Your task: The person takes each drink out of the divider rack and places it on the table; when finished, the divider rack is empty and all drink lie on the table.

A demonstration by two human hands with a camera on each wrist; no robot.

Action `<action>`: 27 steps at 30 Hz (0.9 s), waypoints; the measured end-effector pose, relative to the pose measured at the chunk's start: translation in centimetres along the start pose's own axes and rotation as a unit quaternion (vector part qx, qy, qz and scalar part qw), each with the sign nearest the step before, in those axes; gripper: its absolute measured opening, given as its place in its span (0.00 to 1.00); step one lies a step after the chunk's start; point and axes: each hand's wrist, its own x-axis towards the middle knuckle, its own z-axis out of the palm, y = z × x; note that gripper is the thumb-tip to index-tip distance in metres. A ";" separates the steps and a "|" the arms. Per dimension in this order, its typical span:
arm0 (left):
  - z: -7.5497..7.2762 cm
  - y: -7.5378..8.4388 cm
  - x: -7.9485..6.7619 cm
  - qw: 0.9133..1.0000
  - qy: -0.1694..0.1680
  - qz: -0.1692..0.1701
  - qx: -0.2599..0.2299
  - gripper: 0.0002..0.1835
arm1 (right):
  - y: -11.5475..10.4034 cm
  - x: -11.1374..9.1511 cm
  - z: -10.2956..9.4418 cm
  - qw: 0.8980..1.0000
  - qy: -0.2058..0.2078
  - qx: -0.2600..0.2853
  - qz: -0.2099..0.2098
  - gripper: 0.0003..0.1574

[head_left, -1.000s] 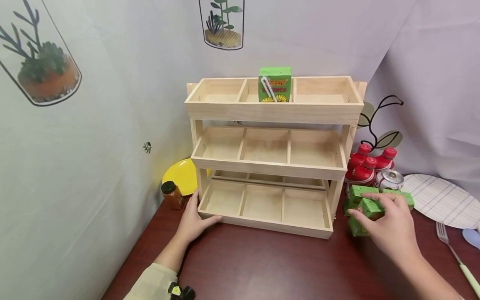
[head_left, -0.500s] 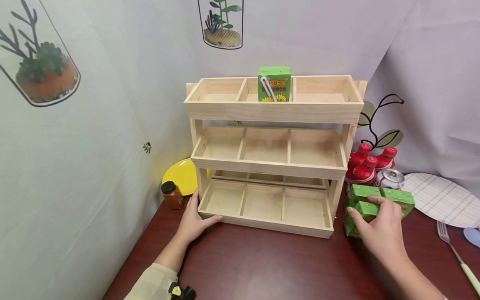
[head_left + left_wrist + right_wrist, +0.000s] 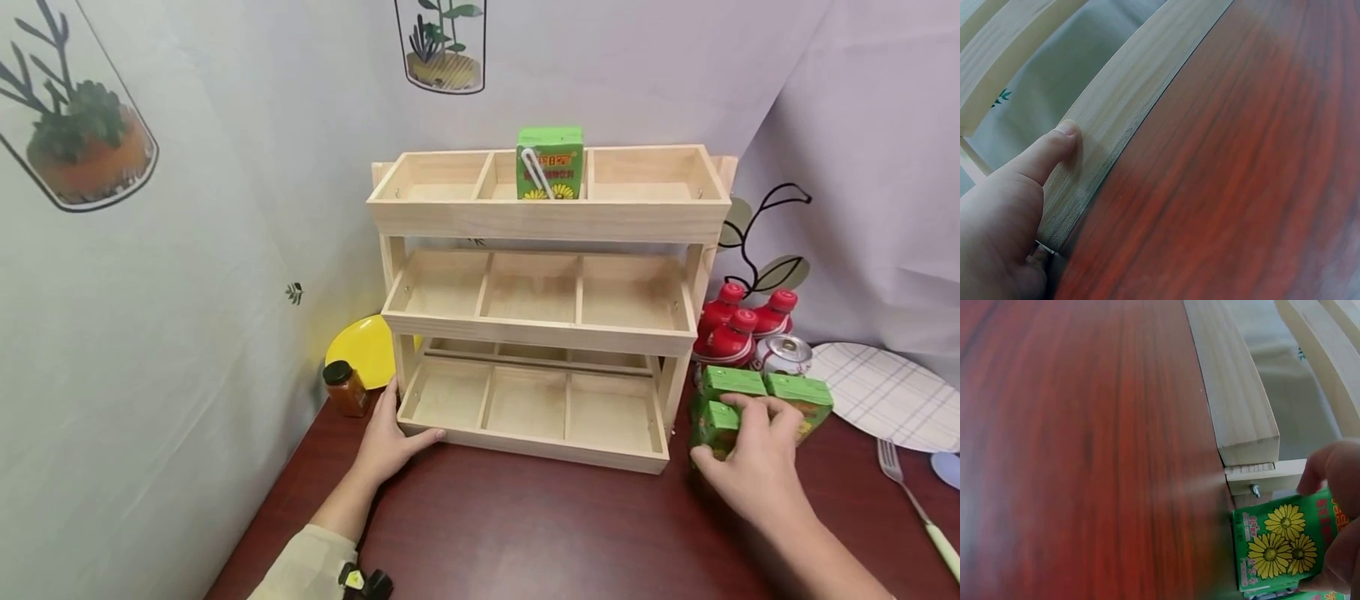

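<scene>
A three-tier wooden shelf [image 3: 525,221] stands on the dark red table. My left hand [image 3: 386,450] holds its lower left corner, thumb on the front board [image 3: 1116,106] and the other fingers along the side. To the right of the shelf, my right hand [image 3: 757,467] holds the front green drink carton [image 3: 718,427] between thumb and fingers. Yellow flowers show on that carton's face in the right wrist view, and its base is near the table. Two more green cartons [image 3: 798,390] stand just behind. Another carton [image 3: 550,167] with a white straw stands in the top tier's middle compartment.
Several red-capped bottles [image 3: 731,333] and a silver-topped can [image 3: 782,354] stand behind the cartons. A checked plate [image 3: 885,396], fork [image 3: 900,479] and blue utensil [image 3: 947,468] lie to the right. Left of the shelf are a brown jar [image 3: 345,390] and yellow plate [image 3: 367,350].
My right hand has shifted slightly left and lower around the front carton, which was tilted a second ago and now stands straighter beside the others. My left hand keeps its place on the shelf.
</scene>
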 end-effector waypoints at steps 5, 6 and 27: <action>-0.1 0.0 -0.1 1.000 0.002 0.000 -0.008 0.66 | 0.4 0.0 0.1 0.999 0.004 -0.001 -0.037 0.42; -0.1 0.0 -0.1 1.000 0.005 0.000 -0.009 0.66 | 0.5 0.1 0.2 0.999 0.008 0.001 -0.041 0.42; 0.1 0.0 -0.1 1.000 -0.003 -0.007 0.001 0.68 | -0.1 1.0 -1.4 0.996 0.004 -0.083 -0.011 0.50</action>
